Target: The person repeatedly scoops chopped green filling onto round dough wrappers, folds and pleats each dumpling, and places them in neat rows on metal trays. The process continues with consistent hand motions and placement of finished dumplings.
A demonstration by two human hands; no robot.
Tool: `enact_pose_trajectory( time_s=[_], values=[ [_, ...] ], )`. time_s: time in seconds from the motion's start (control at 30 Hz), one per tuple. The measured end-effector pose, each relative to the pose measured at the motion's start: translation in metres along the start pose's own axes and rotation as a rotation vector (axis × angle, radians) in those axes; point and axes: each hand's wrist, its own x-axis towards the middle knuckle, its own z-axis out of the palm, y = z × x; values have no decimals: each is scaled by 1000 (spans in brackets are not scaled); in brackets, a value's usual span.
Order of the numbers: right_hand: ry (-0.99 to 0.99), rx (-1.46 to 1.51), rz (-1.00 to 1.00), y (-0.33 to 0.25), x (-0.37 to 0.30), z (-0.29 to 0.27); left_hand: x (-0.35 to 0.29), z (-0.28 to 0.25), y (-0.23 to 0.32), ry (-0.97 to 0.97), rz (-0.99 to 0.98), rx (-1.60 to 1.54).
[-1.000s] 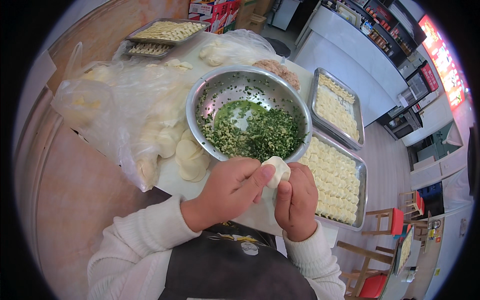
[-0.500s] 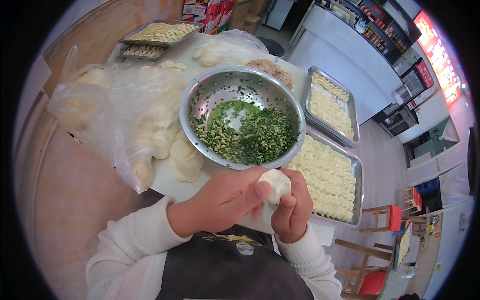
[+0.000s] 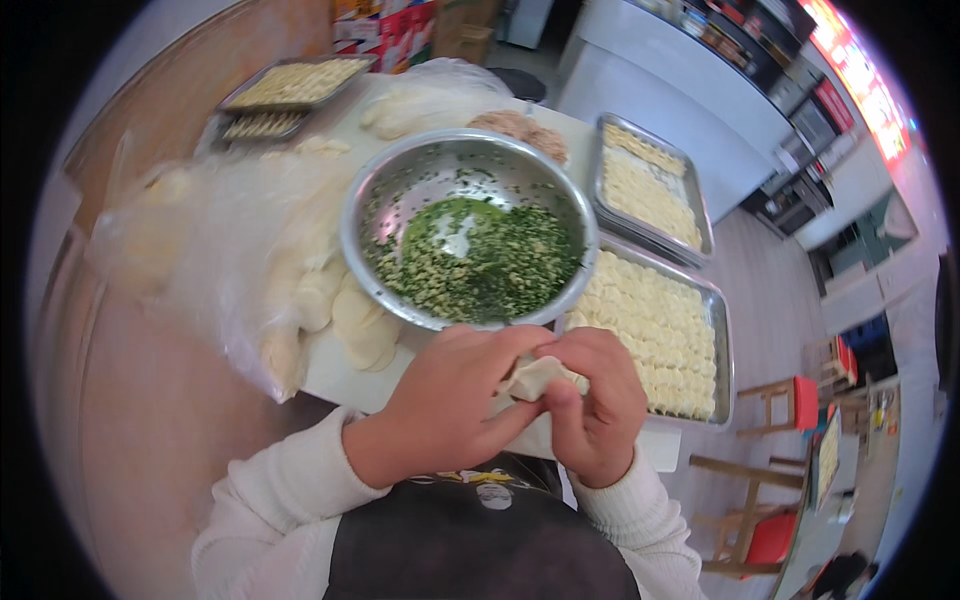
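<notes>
A pale dumpling (image 3: 541, 378) is pinched between both my hands, just in front of a steel bowl (image 3: 352, 262). My left hand (image 3: 445, 400) closes on its left side, and the fingers of my right hand (image 3: 600, 400) press its right side and top edge. Chopped green filling with yellowish bits (image 3: 490, 265) and some liquid lies in the bowl. Left of the bowl, round dough wrappers (image 3: 362, 325) lie loose beside a clear plastic bag of more wrappers (image 3: 220, 260). Rows of shaped dumplings fill the metal tray (image 3: 727, 350) at the right.
Behind that tray, more trays (image 3: 708, 215) are stacked with dumplings. Two trays (image 3: 270, 100) stand at the far left. Pinkish minced filling (image 3: 525, 132) and another plastic bag (image 3: 435, 95) sit behind the bowl. Red-seated stools (image 3: 770, 538) stand on the floor to the right.
The wrapper has gone from a rounded shape facing up to a narrower, folded one, with my fingers pressing its edge. The whole view has shifted slightly.
</notes>
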Motion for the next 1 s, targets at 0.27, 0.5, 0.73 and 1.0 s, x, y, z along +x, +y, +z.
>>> enact_pose_trajectory(
  time_s=[0.27, 0.5, 0.73, 1.0],
  values=[
    [-63, 321, 798, 48, -45, -35, 7, 17, -7, -112, -66, -18],
    [207, -525, 940, 207, -84, -178, -10, 5, -40, 135, -218, -40],
    [200, -936, 869, 306, -81, -237, -39, -17, -69, 290, -391, 87],
    [101, -876, 903, 324, -106, -224, -55, -26, -80, 327, -519, 192]
  ],
)
